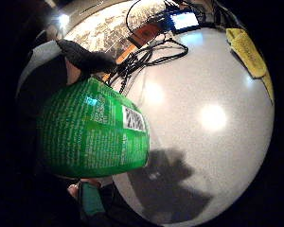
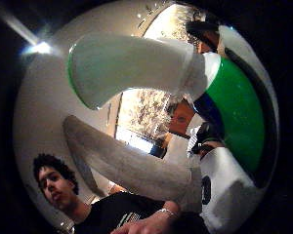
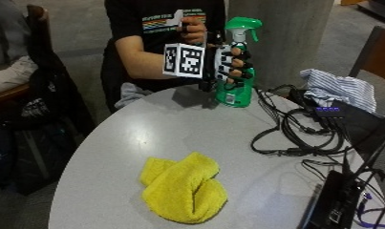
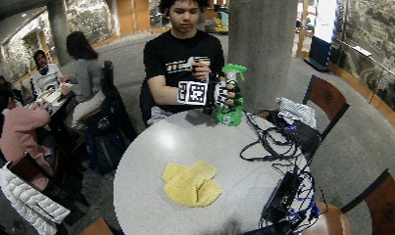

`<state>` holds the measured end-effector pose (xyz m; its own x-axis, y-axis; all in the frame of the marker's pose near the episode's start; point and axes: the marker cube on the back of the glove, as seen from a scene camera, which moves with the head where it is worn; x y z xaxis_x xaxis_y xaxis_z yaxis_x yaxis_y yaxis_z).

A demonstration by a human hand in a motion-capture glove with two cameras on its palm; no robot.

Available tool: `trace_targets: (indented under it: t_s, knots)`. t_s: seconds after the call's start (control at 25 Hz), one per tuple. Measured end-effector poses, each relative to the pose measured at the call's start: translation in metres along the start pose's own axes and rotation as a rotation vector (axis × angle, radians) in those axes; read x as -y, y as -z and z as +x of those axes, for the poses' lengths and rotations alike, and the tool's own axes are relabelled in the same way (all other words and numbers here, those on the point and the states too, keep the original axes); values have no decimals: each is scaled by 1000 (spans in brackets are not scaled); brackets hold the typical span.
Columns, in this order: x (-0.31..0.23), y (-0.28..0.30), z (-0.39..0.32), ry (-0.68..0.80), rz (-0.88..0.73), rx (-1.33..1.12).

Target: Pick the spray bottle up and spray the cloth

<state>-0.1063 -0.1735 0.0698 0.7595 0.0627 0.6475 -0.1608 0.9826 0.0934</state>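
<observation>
Outside view: we log the gloved right hand wrapped around the green spray bottle, at twelve o'clock on the worktop; yellow cloth at six. Palm views: bottle body, white trigger.

Your thumb-side palm view, white spray head of the bottle at 12 o'clock, trigger toward 6, green body at 3 o'clock.
</observation>
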Motion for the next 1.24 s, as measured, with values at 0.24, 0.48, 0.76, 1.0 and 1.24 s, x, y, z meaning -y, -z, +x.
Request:
trace_targets:
  t_s: [0.24,0.48,0.76,1.0,1.24]
  knots:
    - [-13,26,3,43,-54,-70]
    - [-46,97,14,91,52,-315]
    - [-97,161,42,91,154,-567]
    - [-126,195,71,28,194,-740]
    - [-135,202,91,55,187,-819]
